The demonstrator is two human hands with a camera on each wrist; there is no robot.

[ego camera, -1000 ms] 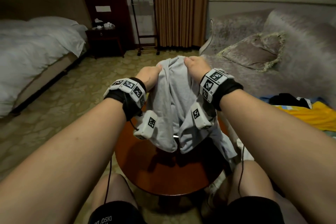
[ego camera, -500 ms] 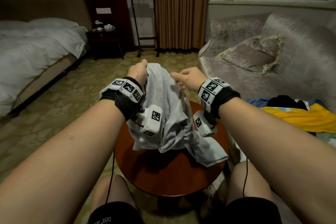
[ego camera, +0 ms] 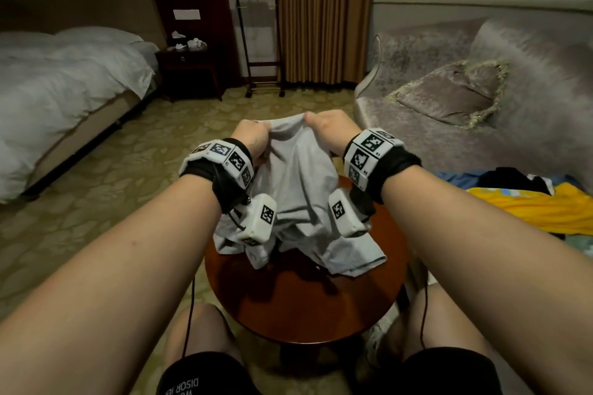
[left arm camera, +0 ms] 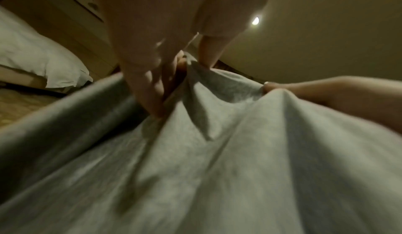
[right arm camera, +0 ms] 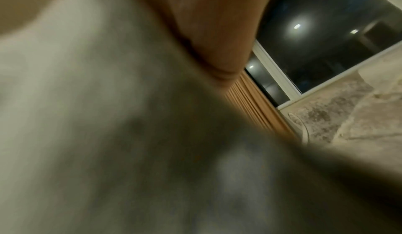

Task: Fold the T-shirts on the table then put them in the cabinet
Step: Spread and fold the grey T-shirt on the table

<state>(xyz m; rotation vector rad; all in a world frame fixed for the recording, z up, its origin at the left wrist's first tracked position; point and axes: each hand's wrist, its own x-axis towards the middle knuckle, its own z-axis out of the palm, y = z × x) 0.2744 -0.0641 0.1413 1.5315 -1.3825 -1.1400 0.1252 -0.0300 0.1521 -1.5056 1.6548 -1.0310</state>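
We are holding a grey T-shirt [ego camera: 298, 176] up over the round wooden table [ego camera: 301, 308], both hands gripping its upper edge close together. Our left hand [ego camera: 252, 141] is pinching a bunch of the cloth between thumb and curled fingers, as the left wrist view is showing, fingers [left arm camera: 152, 90] pressing into a fold of the grey T-shirt [left arm camera: 217, 151]. Our right hand [ego camera: 330, 130] is clutching the same edge just beside it, knuckles up; the right wrist view is mostly blurred cloth, so the fingers themselves are not showing there. The shirt is hanging crumpled between our wrists, its lower part trailing onto the tabletop toward the right. More clothes [ego camera: 526, 202], yellow, black and blue, are lying in a heap on the sofa [ego camera: 449, 144] to our right. A bed [ego camera: 64, 80] with white bedding is standing to the left, a striped curtain [ego camera: 324, 16] ahead.
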